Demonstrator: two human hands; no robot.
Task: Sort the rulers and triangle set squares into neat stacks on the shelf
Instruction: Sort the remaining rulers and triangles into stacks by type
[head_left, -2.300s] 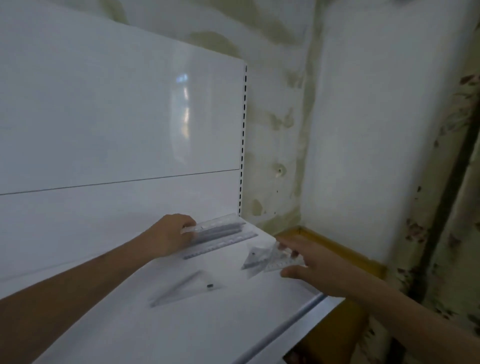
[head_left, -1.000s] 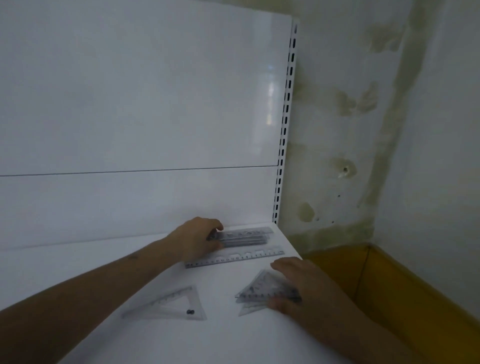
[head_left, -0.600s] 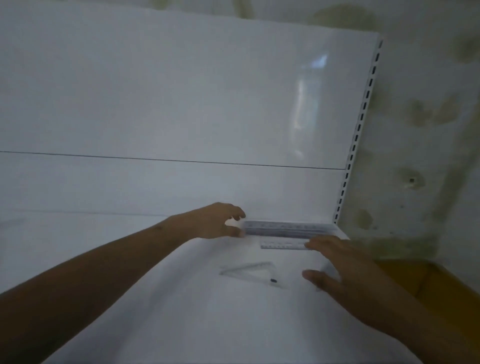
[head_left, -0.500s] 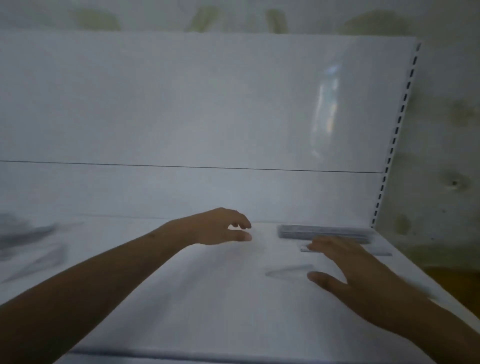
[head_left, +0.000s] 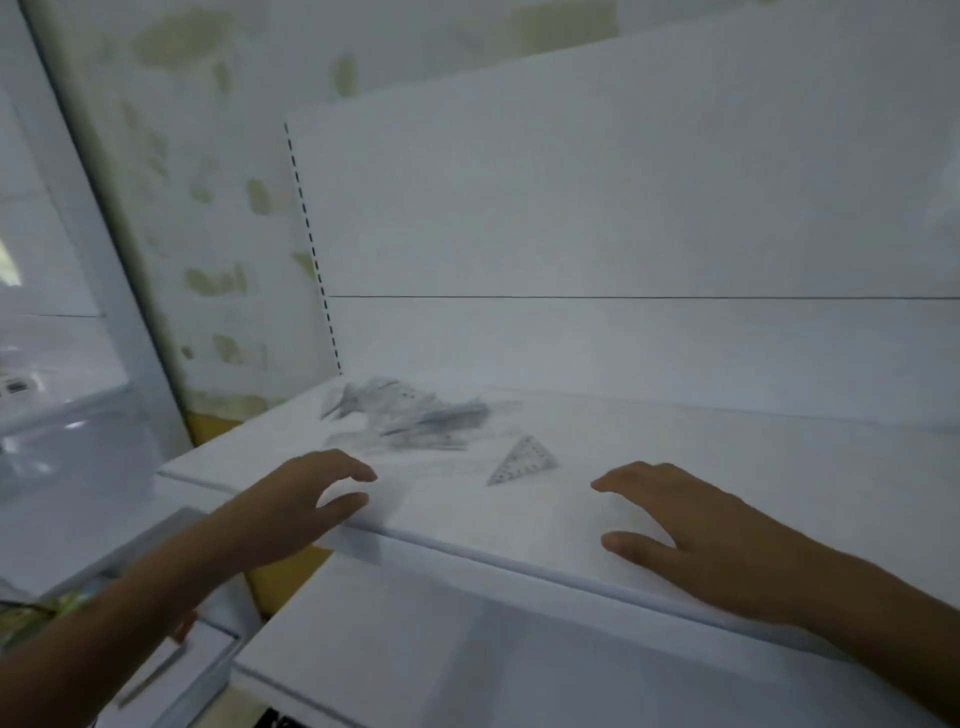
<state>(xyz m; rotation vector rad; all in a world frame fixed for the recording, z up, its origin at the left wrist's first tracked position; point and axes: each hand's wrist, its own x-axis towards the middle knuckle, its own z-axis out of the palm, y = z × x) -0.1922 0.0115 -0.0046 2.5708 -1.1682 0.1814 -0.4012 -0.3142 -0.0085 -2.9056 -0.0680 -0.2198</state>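
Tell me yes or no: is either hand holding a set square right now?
No: both the left hand and right hand hover empty; the lone set square lies untouched.

shelf (head_left: 727, 467): white, seen mid-frame | blurred pile of rulers and set squares (head_left: 410, 415): laid upper left of centre | single set square (head_left: 522, 461): laid flat just right of pile

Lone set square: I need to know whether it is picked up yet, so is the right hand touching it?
Apart. The head view shows bare shelf between the right hand and the lone set square.
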